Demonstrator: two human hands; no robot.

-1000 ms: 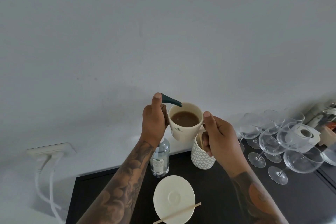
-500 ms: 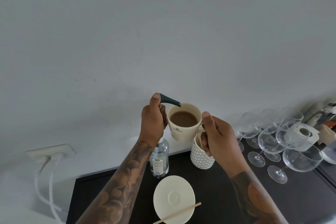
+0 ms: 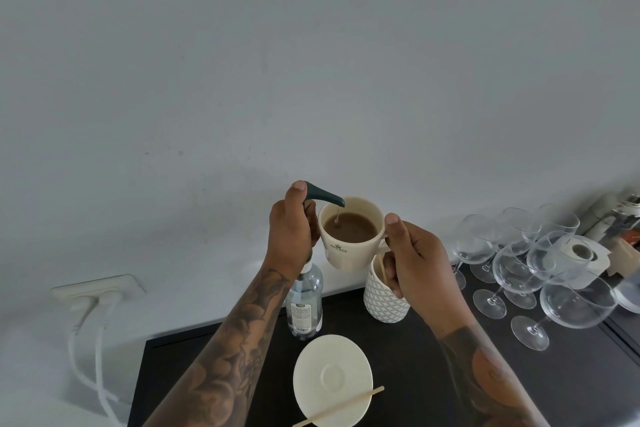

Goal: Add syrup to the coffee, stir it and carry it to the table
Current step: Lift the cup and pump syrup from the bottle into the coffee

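A cream coffee cup (image 3: 349, 253) filled with brown coffee (image 3: 350, 228) is held in the air by its handle in my right hand (image 3: 414, 262). My left hand (image 3: 292, 230) grips the dark green pump head (image 3: 323, 197) of a clear syrup bottle (image 3: 304, 305), thumb on top. The pump spout reaches over the cup's rim, and a thin stream of syrup falls from it into the coffee. The bottle stands on the dark counter (image 3: 433, 357). A cream saucer (image 3: 332, 380) lies nearer me with a wooden stir stick (image 3: 341, 406) across it.
A white patterned holder (image 3: 384, 298) with wooden sticks stands just below the cup. Several empty wine glasses (image 3: 519, 267) crowd the counter's right side. A wall socket with white cables (image 3: 98, 291) is at the left. A plain grey wall rises behind.
The pump head has gone down under my left thumb and syrup now streams from the spout into the coffee. Cup and right hand stay almost still.
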